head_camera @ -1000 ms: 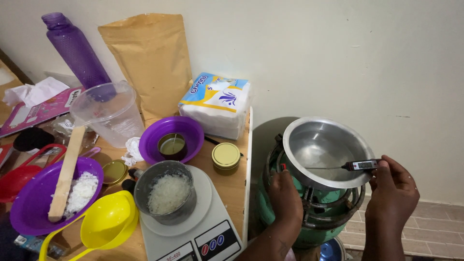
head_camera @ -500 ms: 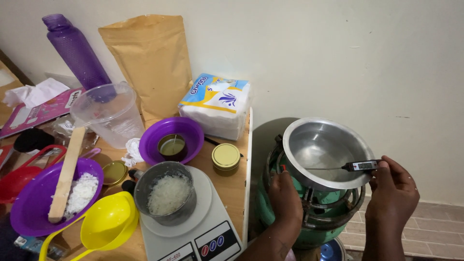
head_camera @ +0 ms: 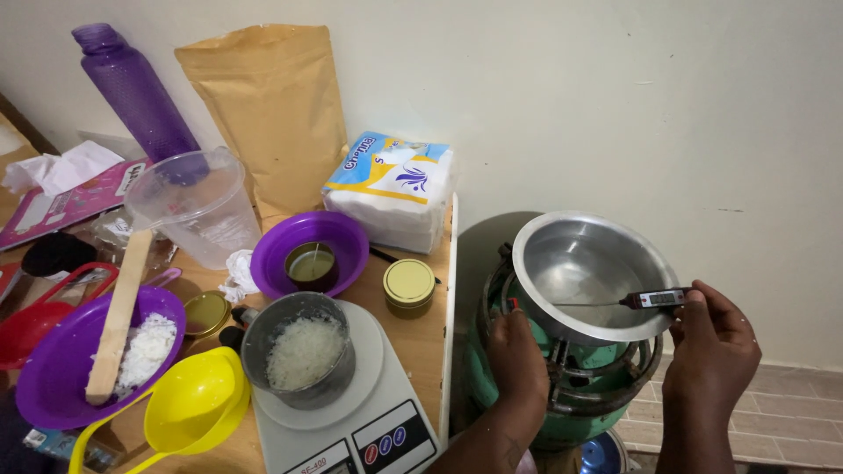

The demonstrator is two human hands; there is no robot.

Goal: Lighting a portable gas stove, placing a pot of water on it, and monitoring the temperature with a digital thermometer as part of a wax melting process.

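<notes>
Little has moved since the earlier frame: both hands stay at the burner, and only the view has drifted slightly. On the right of the scene, the right hand (head_camera: pixel 713 344) has its grip closed narrowly on the black handle end of a digital probe thermometer (head_camera: pixel 654 299), thumb and fingertips pinching just behind its small display. Its thin metal probe runs left from the grip, level across the open mouth of a steel pot (head_camera: pixel 590 274), the tip well inside over the pot's pale contents. That pot sits on the ring of a green gas burner (head_camera: pixel 580 386), just left of and above the right hand. At the near left side of the burner, the left hand (head_camera: pixel 518 360) rests below the pot's rim, fingers curled against the frame; whether they clasp a knob cannot be told. Left of the burner stands a wooden table (head_camera: pixel 428 338). On it, a grey cup of white flakes (head_camera: pixel 300 353) sits on a kitchen scale (head_camera: pixel 369 412), with a gold-lidded tin (head_camera: pixel 409 286) just beyond and a purple bowl (head_camera: pixel 309 253) holding a small candle jar farther back.
</notes>
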